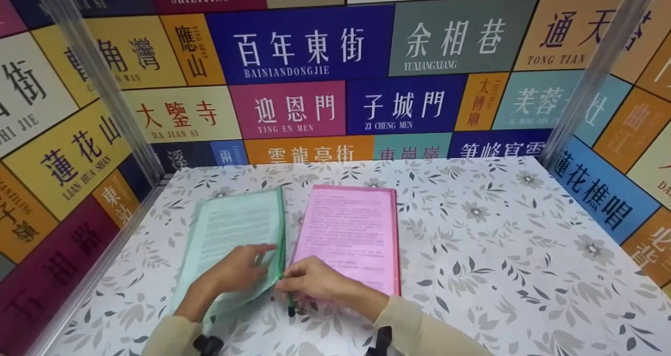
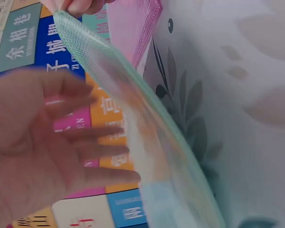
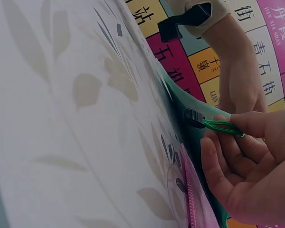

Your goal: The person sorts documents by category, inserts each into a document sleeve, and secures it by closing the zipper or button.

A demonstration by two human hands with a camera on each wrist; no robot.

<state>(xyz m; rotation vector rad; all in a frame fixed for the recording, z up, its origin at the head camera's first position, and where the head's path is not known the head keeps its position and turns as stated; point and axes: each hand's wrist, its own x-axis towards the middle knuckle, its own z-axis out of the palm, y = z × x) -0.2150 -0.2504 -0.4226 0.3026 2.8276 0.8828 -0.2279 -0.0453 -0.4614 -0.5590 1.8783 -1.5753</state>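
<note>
A translucent green zip file bag (image 1: 238,219) with printed sheets inside lies on the left of the table, its near right corner lifted. My right hand (image 1: 317,280) pinches the green zipper cord (image 3: 223,126) at that corner, and a black pull tab (image 3: 194,118) hangs from the cord. Over the bag's right part hovers my left hand (image 1: 241,269), fingers spread and relaxed. In the left wrist view this left hand (image 2: 47,137) faces the bag's raised zipped edge (image 2: 128,71) with nothing in it. A pink zip file bag (image 1: 348,235) with printed pages lies just right, partly under my right forearm.
The table has a white cover (image 1: 487,261) with grey flowers and leaves. Panels of coloured street-name signs (image 1: 301,46) stand behind it and on both sides. Clear upright posts (image 1: 105,83) rise at the two back corners.
</note>
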